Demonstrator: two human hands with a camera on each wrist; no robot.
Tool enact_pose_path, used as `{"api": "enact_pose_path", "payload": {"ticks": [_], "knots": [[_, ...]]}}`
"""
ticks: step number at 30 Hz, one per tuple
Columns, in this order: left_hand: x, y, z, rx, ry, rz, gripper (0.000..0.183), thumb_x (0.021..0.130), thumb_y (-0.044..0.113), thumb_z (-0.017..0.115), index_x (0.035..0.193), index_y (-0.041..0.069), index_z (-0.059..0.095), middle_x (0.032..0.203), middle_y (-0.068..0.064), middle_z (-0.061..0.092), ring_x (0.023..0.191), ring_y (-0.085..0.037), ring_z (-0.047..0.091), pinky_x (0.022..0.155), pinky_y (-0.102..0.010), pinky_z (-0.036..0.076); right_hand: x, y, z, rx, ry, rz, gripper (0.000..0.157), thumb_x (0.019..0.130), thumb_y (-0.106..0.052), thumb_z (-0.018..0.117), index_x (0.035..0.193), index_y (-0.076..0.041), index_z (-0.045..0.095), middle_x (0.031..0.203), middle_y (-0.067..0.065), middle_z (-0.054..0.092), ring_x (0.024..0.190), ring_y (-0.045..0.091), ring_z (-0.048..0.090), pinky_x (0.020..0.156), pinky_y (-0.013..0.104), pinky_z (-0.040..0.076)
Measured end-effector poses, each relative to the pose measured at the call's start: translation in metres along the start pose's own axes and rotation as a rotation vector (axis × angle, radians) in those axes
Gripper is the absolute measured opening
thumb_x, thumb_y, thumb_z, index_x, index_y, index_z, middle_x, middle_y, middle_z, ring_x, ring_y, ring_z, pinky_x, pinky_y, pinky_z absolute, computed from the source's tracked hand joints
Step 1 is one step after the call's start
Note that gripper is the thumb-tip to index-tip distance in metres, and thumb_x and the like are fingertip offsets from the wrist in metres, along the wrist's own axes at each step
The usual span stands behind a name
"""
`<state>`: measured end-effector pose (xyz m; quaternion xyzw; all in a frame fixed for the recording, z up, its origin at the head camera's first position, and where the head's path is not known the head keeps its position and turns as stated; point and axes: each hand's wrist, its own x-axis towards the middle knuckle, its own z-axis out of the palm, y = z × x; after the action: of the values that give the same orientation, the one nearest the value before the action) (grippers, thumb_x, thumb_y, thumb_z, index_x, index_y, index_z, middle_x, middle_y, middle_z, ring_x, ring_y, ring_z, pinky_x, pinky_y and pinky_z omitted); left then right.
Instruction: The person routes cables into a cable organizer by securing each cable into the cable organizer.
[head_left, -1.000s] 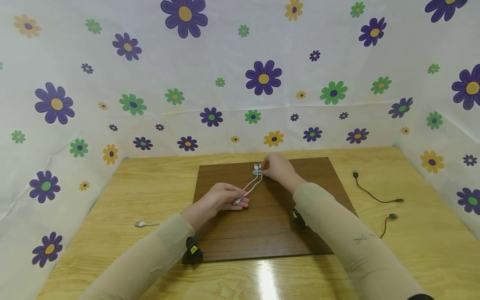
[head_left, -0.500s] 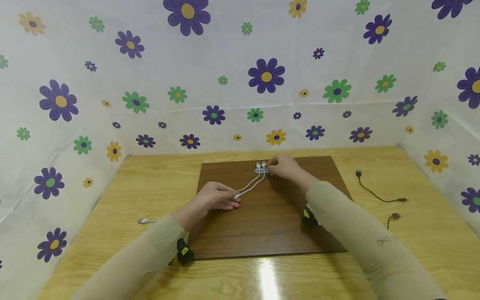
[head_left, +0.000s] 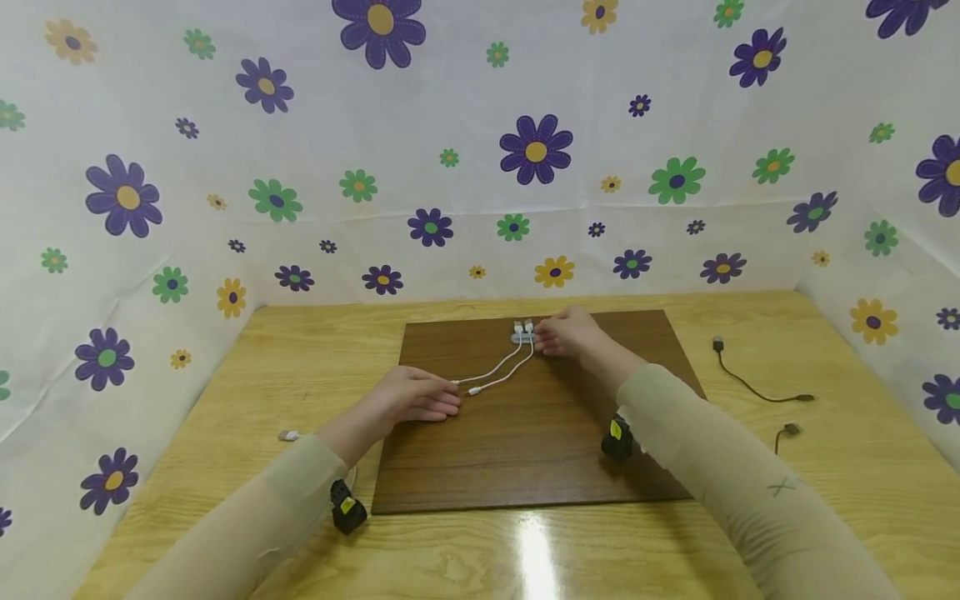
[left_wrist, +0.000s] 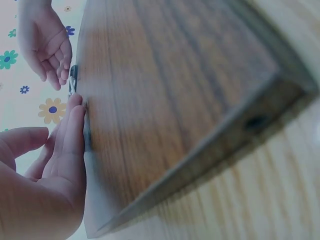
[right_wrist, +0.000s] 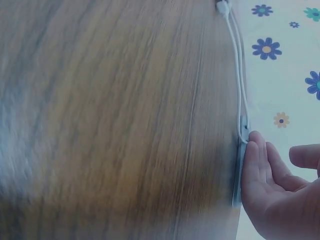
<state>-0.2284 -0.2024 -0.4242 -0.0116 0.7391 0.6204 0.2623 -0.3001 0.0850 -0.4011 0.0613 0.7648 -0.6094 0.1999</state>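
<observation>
Well, the left hand (head_left: pixel 420 398) and right hand (head_left: pixel 572 332) stretch loosely, gripping nothing; a left fingertip snagging the white cables (head_left: pixel 504 380) could tug them from the clip (head_left: pixel 526 338) at the board's (head_left: pixel 525 442) twelve o'clock.

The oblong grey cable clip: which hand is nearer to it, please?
The right hand, at the right end of the clip; the left hand is farther off, leftward.

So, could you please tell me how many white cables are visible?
3: two white cables run from the grey strip across the board; the third white cable lies on the table, left of the board, partly behind the left sleeve. Others may be hidden.
</observation>
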Motion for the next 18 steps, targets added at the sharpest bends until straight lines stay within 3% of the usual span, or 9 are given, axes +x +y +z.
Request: {"api": "enact_pose_path", "payload": {"ticks": [5,12,18], "knots": [[0.0,-0.001,-0.004,-0.062,-0.014,-0.028,0.043,0.114,0.013,0.047,0.14,-0.019,0.056,0.098,-0.006,0.081,0.085,-0.009,0.078,0.082,-0.026,0.066,-0.006,-0.002,0.003,0.12,-0.056,0.051,0.039,0.113,-0.009,0.047,0.141,0.017,0.057,0.113,0.019,0.077,0.072,0.007,0.072,0.076,0.019,0.063],[-0.01,-0.004,-0.018,-0.108,-0.053,-0.02,0.048,0.115,0.015,0.04,0.145,-0.022,0.047,0.099,-0.003,0.081,0.088,-0.008,0.078,0.085,-0.025,0.066,-0.012,-0.003,0.009,0.186,-0.12,0.082,0.039,0.114,-0.009,0.048,0.142,0.017,0.056,0.088,0.007,0.077,0.073,0.009,0.074,0.072,0.02,0.063],[-0.021,-0.007,-0.032,-0.136,-0.06,-0.004,0.049,0.116,0.014,0.039,0.148,-0.022,0.043,0.1,0.0,0.081,0.091,-0.007,0.079,0.086,-0.025,0.066,-0.015,-0.002,0.017,0.212,-0.16,0.084,0.039,0.113,-0.006,0.046,0.143,0.018,0.054,0.083,0.005,0.076,0.075,0.01,0.074,0.075,0.022,0.064]]}}
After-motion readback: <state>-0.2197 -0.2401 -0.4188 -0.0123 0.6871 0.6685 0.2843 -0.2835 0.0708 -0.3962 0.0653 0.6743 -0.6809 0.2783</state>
